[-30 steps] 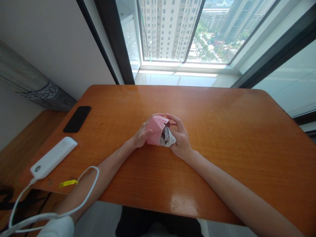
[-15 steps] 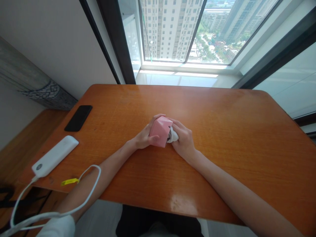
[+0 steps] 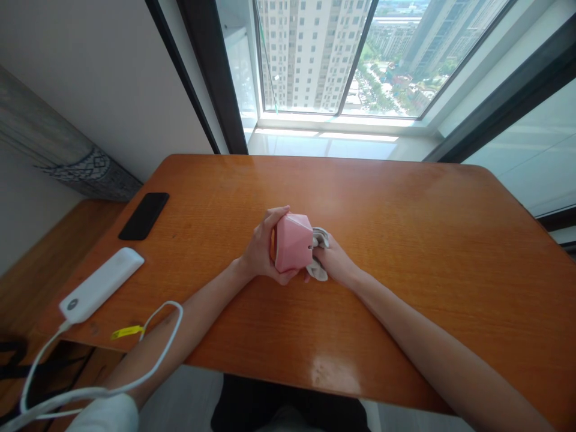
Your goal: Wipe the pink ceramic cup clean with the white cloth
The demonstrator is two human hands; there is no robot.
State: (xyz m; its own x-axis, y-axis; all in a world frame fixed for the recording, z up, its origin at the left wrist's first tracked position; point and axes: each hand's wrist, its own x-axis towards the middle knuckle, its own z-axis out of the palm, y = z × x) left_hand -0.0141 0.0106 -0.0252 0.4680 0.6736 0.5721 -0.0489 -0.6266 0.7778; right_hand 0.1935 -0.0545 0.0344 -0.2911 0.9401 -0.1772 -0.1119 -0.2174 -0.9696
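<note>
A pink faceted object (image 3: 294, 243), box-like with angled faces and a small dark notch at its right edge, is held above the middle of the table. My left hand (image 3: 265, 249) wraps round its left side, fingers over the top and thumb below. Bunched in my right hand (image 3: 335, 259) is a greyish-white cloth (image 3: 318, 271), pressed against the object's right side. The fingertips of my right hand are partly hidden behind the cloth and the pink object.
A black phone (image 3: 144, 216) lies at the table's left edge. Nearer me is a white power bank (image 3: 102, 285) with a white cable (image 3: 177, 327) looping over my left forearm, bearing a yellow tag (image 3: 127, 332). The wooden table (image 3: 405, 240) ends before a window.
The pink object has turned in my left hand, showing a broader face. My right hand has moved slightly down and right, and more of the cloth shows.
</note>
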